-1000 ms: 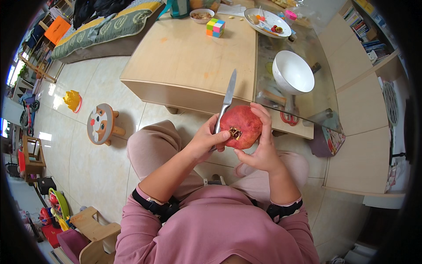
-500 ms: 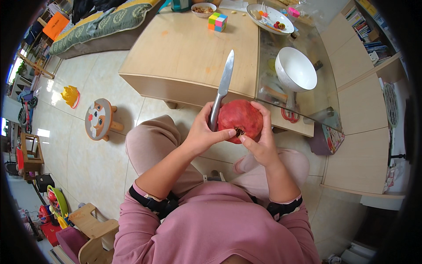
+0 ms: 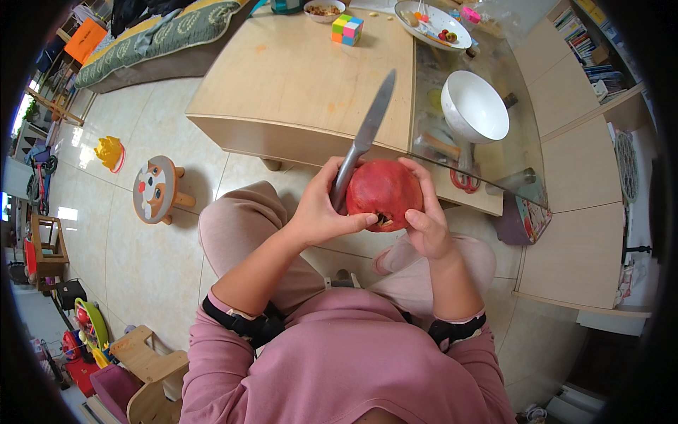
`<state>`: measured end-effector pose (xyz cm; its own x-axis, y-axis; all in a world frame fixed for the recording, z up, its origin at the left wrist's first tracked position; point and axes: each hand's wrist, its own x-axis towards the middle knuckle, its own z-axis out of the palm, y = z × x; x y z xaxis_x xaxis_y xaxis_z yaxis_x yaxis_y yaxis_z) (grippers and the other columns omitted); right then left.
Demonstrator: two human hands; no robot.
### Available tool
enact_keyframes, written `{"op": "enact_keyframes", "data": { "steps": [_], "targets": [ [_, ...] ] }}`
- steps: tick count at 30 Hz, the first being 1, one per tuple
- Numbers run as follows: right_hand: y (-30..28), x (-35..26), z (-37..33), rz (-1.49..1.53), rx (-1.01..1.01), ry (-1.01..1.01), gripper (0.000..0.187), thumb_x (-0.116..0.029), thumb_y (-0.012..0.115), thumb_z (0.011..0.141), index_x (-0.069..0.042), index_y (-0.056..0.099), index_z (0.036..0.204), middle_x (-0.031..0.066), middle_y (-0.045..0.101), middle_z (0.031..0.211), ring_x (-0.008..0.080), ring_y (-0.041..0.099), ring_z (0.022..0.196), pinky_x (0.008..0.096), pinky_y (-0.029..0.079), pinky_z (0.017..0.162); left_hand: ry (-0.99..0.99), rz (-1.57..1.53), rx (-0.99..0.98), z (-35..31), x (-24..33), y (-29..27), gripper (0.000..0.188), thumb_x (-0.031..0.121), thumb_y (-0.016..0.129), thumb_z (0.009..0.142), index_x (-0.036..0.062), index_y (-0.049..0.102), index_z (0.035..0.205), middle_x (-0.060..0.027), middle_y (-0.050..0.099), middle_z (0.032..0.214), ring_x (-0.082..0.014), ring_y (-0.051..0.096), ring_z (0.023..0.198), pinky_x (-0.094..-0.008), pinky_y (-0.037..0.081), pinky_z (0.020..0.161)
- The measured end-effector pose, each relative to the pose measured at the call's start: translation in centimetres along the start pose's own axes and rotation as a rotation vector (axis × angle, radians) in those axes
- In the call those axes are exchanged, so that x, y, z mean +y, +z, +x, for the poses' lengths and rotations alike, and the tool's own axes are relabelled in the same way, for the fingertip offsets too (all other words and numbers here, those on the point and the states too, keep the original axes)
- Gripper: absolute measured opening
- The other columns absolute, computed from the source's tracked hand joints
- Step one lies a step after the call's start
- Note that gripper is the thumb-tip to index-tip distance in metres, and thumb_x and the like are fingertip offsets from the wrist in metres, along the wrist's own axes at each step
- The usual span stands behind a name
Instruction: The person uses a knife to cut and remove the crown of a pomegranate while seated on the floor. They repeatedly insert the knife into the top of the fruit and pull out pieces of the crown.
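Observation:
Between my two hands, above my lap and in front of the table edge, is a whole red pomegranate (image 3: 385, 189), its crown end turned toward me. My left hand (image 3: 319, 205) is closed on a knife (image 3: 369, 128) and also presses its thumb on the fruit by the crown. The knife's grey handle lies along the fruit's left side, and its blade points up and slightly right over the table. My right hand (image 3: 429, 219) wraps the fruit's right side, fingers behind it and thumb in front. The skin looks uncut on the side I see.
The wooden table (image 3: 282, 85) has a glass-topped right part bearing a white bowl (image 3: 474, 106). Farther back are a colourful puzzle cube (image 3: 347, 30), a small bowl of food (image 3: 325, 10) and a plate (image 3: 431, 27). A dog-faced stool (image 3: 157, 189) and yellow crown (image 3: 109, 152) are on the left floor.
The pomegranate has been rolled a little, so its crown sits lower and partly out of sight. The knife now leans farther right, and my right thumb has shifted right, off the crown.

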<state>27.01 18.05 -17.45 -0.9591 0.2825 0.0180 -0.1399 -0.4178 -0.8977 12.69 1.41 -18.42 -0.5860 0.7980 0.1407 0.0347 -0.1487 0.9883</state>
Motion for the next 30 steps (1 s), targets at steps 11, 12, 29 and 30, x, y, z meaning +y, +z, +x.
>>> {"op": "enact_keyframes", "data": {
  "steps": [11, 12, 29, 30],
  "targets": [
    [-0.6, 0.9, 0.2, -0.121, 0.063, -0.136, 0.101, -0.024, 0.091, 0.071, -0.008, 0.034, 0.153, 0.0108, 0.049, 0.144, 0.0231, 0.05, 0.134, 0.0387, 0.04, 0.115, 0.072, 0.147, 0.058, 0.1, 1.5, -0.3, 0.071, 0.02, 0.094, 0.072, 0.0007, 0.056, 0.13, -0.005, 0.066, 0.109, -0.007, 0.061, 0.081, -0.0236, 0.05, 0.07],
    [-0.5, 1.1, 0.1, -0.113, 0.097, -0.169, 0.102, -0.024, 0.092, 0.071, -0.008, 0.033, 0.153, 0.0107, 0.049, 0.143, 0.0231, 0.05, 0.134, 0.039, 0.04, 0.115, 0.046, 0.15, 0.113, -0.4, 1.6, -0.3, 0.067, 0.019, 0.093, 0.073, 0.0011, 0.057, 0.128, -0.003, 0.068, 0.104, -0.0039, 0.059, 0.072, -0.021, 0.048, 0.062],
    [-1.5, -0.1, -0.5, -0.208, 0.381, -0.365, 0.1, -0.021, 0.09, 0.074, -0.009, 0.03, 0.153, 0.0134, 0.047, 0.145, 0.0248, 0.049, 0.134, 0.0402, 0.042, 0.114, 0.429, 0.783, -0.005, -5.1, 2.8, -4.3, 0.031, 0.001, 0.065, 0.092, 0.0028, 0.057, 0.122, -0.0113, 0.068, 0.086, -0.0267, 0.066, 0.068, -0.0352, 0.051, 0.06],
    [-1.7, -0.4, -0.6, -0.23, 0.385, -0.37, 0.1, -0.021, 0.09, 0.074, -0.008, 0.03, 0.152, 0.0135, 0.047, 0.145, 0.0249, 0.05, 0.134, 0.0402, 0.042, 0.113, 0.415, 0.828, -0.042, -5.4, 3.7, -5.2, 0.034, -0.001, 0.069, 0.087, 0.0045, 0.062, 0.12, -0.0094, 0.068, 0.087, -0.0246, 0.066, 0.067, -0.0352, 0.05, 0.056]
  ]
}}
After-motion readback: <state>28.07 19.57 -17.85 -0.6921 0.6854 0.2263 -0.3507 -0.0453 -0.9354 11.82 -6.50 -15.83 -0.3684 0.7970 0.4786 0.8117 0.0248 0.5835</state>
